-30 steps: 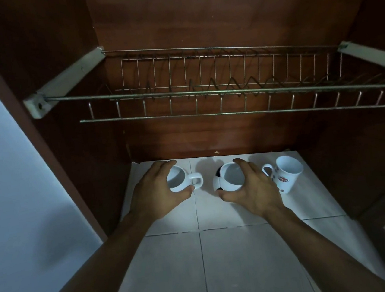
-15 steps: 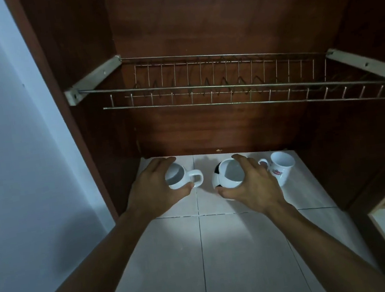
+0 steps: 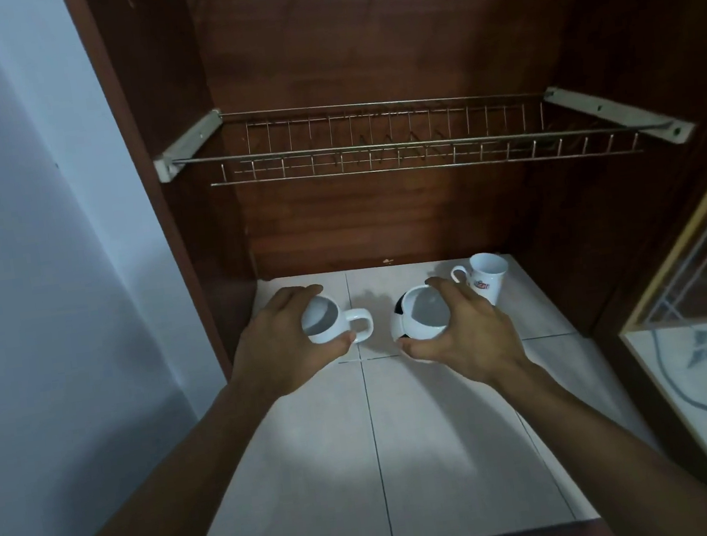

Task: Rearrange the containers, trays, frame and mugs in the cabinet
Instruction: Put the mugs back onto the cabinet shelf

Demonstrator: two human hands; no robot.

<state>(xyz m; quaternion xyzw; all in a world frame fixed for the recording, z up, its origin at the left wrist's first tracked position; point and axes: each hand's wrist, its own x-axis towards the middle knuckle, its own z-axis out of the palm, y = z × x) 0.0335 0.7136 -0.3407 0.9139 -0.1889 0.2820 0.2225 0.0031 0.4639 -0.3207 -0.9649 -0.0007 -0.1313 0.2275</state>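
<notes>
- left hand (image 3: 281, 348) curls round the white mug (image 3: 327, 321), handle pointing right (toward the other mug)
- right hand (image 3: 469, 333) grips the football mug (image 3: 420, 319); logo mug (image 3: 487, 274) stands just behind-right, nearer that hand

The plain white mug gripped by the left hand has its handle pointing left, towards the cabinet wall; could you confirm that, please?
Not quite: the head view shows the plain white mug, gripped by the left hand, with its handle pointing right, towards the football mug.
</notes>
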